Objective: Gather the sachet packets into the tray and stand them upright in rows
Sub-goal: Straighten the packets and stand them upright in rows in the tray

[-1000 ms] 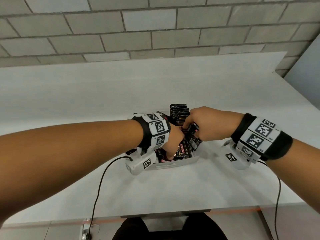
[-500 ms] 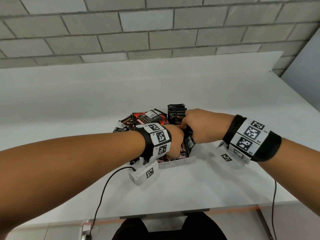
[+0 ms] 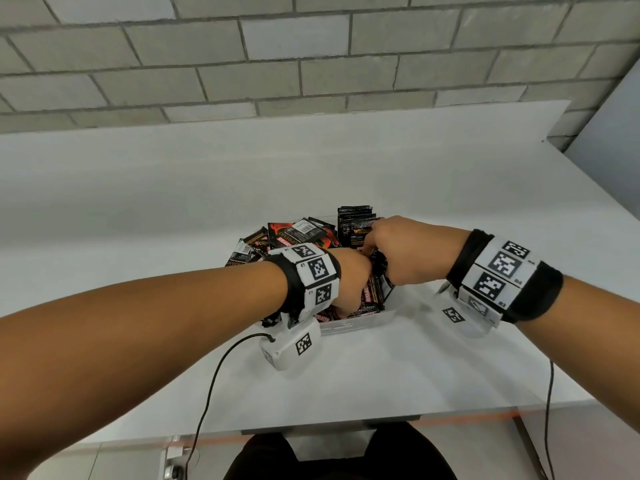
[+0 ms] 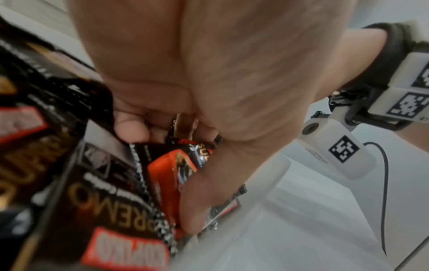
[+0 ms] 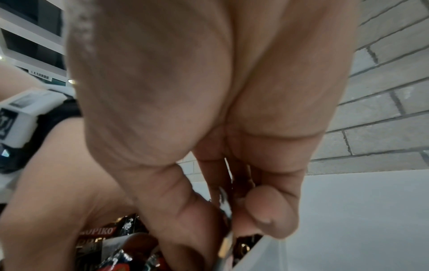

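A clear plastic tray (image 3: 349, 324) on the white table holds several dark brown and red sachet packets (image 3: 298, 233). A row of upright packets (image 3: 356, 223) stands at the tray's far right. My left hand (image 3: 349, 282) is down in the tray's near part, fingers curled round a bunch of sachets (image 4: 176, 165). My right hand (image 3: 391, 251) meets it from the right, thumb and fingers pinching the top edges of sachets (image 5: 228, 212) by the tray's right wall (image 5: 260, 253). Loose packets (image 3: 247, 249) lie tumbled at the tray's left side.
The white table (image 3: 346, 168) runs back to a grey block wall (image 3: 311, 46). Cables (image 3: 214, 382) hang from both wrist cameras over the table's near edge. A grey panel (image 3: 613, 140) stands at the far right.
Both hands stayed together over the tray's near right part and shifted slightly. The loose packets on the left came into view as the left wrist dropped lower.
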Available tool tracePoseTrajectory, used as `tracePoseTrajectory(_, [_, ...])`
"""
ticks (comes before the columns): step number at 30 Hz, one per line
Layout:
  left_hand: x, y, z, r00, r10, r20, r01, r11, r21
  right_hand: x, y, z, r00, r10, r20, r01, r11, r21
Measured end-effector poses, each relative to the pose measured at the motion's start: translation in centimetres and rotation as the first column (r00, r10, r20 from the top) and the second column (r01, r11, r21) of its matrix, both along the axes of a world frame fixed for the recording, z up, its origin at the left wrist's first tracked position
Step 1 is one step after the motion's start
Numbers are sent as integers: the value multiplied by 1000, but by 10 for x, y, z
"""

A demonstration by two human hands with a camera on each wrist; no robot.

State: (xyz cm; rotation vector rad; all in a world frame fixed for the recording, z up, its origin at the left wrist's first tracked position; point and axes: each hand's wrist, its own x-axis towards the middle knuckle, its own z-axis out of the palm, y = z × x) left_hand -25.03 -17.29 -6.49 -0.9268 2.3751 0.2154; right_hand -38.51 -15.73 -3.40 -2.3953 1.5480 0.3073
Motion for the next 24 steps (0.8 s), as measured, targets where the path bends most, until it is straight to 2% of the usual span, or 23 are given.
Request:
tracePoseTrajectory(5, [-1, -1, 4, 999, -3, 35, 3, 1000, -1, -2, 2, 5, 1000, -22, 9, 22, 1000, 4])
tracePoseTrajectory(10, [0, -2, 10, 998, 17, -66, -15, 1000, 18, -2, 3, 3, 1000, -5, 18, 5, 1000, 3])
tracePoseTrajectory(15, [0, -3, 10, 997, 59, -55, -58, 998, 36, -3, 4, 3, 999, -2, 36, 3, 1000, -12])
tracePoseTrajectory(19, [6, -7, 19, 982, 76, -170, -69, 997, 43, -5, 4, 4, 995, -5, 102, 9, 999, -35])
tracePoseTrajectory(24, [22, -7, 28, 931, 153, -332, -114, 984, 134, -4, 5, 4, 992, -18, 127, 22, 999, -33])
